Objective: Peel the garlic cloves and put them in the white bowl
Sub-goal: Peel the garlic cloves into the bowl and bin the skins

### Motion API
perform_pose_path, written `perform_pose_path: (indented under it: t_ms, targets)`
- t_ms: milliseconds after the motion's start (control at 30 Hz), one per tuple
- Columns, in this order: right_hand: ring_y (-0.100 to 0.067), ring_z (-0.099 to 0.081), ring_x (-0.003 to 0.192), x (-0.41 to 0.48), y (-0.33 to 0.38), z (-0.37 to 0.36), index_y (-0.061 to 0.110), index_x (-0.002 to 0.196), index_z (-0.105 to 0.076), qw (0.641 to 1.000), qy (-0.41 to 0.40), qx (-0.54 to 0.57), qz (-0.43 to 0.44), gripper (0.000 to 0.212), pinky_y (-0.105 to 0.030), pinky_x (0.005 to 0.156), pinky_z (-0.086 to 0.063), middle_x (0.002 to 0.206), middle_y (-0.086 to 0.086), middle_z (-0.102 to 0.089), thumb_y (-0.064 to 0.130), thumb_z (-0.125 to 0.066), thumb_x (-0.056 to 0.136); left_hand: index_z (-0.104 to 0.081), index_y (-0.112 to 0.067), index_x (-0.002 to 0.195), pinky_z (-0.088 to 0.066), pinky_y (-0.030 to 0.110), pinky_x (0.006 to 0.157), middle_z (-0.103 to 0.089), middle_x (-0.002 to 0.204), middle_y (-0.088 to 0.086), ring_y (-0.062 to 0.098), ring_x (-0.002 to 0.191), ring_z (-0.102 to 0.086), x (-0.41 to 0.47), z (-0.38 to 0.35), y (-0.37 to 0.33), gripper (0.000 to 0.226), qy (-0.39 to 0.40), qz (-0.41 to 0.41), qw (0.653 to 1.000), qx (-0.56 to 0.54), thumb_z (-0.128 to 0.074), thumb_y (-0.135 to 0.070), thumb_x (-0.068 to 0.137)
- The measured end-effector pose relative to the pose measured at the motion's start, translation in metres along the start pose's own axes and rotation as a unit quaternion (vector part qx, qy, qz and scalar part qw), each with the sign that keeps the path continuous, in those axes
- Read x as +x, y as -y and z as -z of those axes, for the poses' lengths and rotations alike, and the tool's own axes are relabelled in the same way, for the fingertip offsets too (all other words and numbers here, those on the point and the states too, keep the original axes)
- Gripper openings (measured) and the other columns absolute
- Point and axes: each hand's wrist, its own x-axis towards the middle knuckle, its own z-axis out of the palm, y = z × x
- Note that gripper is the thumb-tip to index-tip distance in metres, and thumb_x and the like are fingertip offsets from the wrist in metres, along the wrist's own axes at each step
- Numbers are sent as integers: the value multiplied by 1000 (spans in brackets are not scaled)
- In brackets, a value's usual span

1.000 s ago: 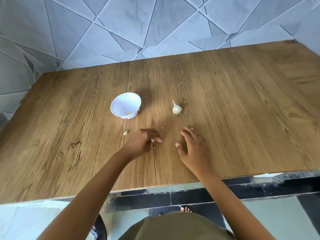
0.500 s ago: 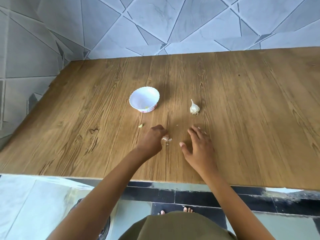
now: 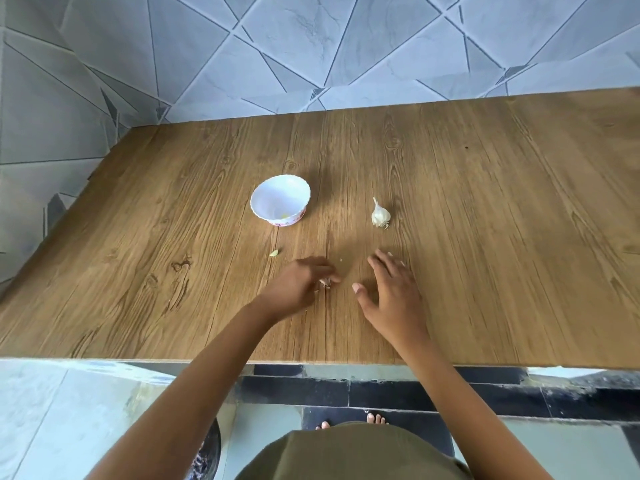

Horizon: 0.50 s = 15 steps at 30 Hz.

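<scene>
A white bowl (image 3: 280, 199) with a pink-patterned base stands on the wooden table (image 3: 485, 237), with a small yellowish piece inside. To its right lies a garlic bulb (image 3: 380, 214) with a pointed stem. My left hand (image 3: 298, 285) hovers low over the table in front of the bowl, its fingertips pinching a garlic clove (image 3: 326, 282) with loose skin. My right hand (image 3: 391, 289) rests beside it, fingers spread and straight, holding nothing. A small greenish garlic piece (image 3: 274, 252) lies on the table to the left of my left hand.
A grey tiled wall (image 3: 311, 46) rises behind the table and along its left side. The table's near edge runs just below my wrists. Tiny skin flecks (image 3: 341, 260) lie between my hands.
The camera view has shifted, so the table sits differently in frame. My left hand has curled tighter on the clove; my right hand stays open next to it.
</scene>
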Motion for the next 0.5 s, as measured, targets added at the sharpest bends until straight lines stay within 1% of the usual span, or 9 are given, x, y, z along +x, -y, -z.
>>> perform_pose_path:
  t_ms: [133, 200, 233, 267, 300, 367, 400, 433, 500]
  targets:
    - [-26, -32, 138, 0, 1, 3, 2, 135, -48, 999, -9, 31, -4, 52, -34, 114, -15, 146, -12, -41, 29, -59, 91, -70, -4, 107, -44, 9, 91, -67, 111, 9, 16, 100, -64, -17, 7, -1, 50, 12, 21, 1000, -15, -42, 17, 71]
    - [-25, -37, 136, 1, 1, 5, 3, 134, -49, 997, -17, 68, -13, 51, -37, 114, -24, 144, -11, -44, 27, -60, 91, -69, -7, 112, -35, 6, 97, -64, 120, 8, 16, 111, -61, -21, 7, -3, 49, 17, 22, 1000, -3, -45, 15, 74]
    - [-25, -40, 134, 2, 2, 6, 4, 134, -49, 996, -26, 83, -15, 50, -38, 112, -30, 142, -10, -46, 27, -61, 91, -68, -8, 113, -32, 5, 98, -63, 123, 8, 16, 114, -59, -22, 7, -4, 48, 18, 21, 1000, 2, -48, 15, 76]
    - [-23, -43, 131, 2, 3, 8, 4, 133, -49, 995, -33, 95, -17, 49, -36, 109, -34, 139, -10, -48, 27, -61, 90, -69, -9, 113, -33, 7, 100, -63, 124, 8, 17, 115, -59, -23, 6, -5, 46, 17, 14, 1000, 7, -51, 15, 78]
    - [-21, -45, 128, 3, 4, 9, 5, 133, -50, 993, -38, 109, -20, 49, -30, 106, -35, 137, -8, -50, 26, -61, 90, -70, -9, 111, -39, 14, 100, -64, 122, 8, 18, 113, -61, -23, 5, -5, 41, 13, 3, 1000, 13, -56, 14, 80]
    - [-11, -45, 123, 5, 8, 11, 7, 132, -50, 987, -39, 152, -25, 47, -11, 100, -28, 134, -5, -52, 24, -61, 90, -72, -10, 105, -52, 30, 93, -68, 114, 8, 20, 103, -66, -24, 2, -2, 31, -2, -13, 999, 32, -65, 8, 80]
    - [-6, -44, 121, 5, 10, 11, 7, 132, -50, 983, -38, 180, -27, 45, -2, 96, -24, 133, -4, -53, 23, -61, 91, -73, -10, 102, -56, 33, 86, -69, 110, 7, 20, 97, -68, -26, 2, -1, 28, -8, -14, 999, 42, -68, 5, 79]
    - [-3, -42, 119, 6, 13, 12, 8, 131, -51, 977, -39, 210, -29, 44, 3, 93, -22, 132, -2, -53, 22, -61, 91, -73, -10, 99, -58, 33, 80, -70, 106, 6, 19, 92, -69, -27, 1, -1, 27, -9, -17, 998, 52, -71, 5, 77]
    - [1, -43, 119, 7, 18, 13, 10, 130, -52, 958, -41, 279, -46, 41, 4, 94, -24, 130, 3, -53, 20, -59, 92, -73, -10, 94, -60, 32, 68, -70, 98, 7, 20, 81, -70, -27, 0, -1, 28, -11, -29, 996, 81, -75, 6, 72]
